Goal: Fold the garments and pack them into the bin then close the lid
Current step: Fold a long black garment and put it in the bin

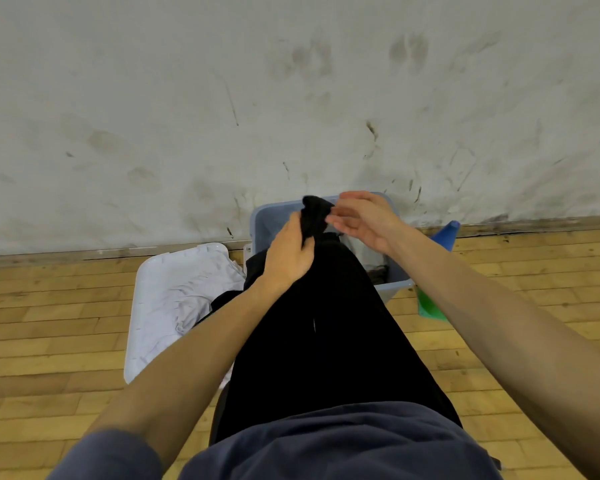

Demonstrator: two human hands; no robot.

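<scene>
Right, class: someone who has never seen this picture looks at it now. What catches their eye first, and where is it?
A long black fabric garment hangs down the middle, its top bunched in the left hand while the open right hand reaches towards it. Behind the hands stands a grey-blue plastic bin against the scuffed wall. To its left, crumpled white cloth lies on a white plastic lid on the wooden floor.
</scene>
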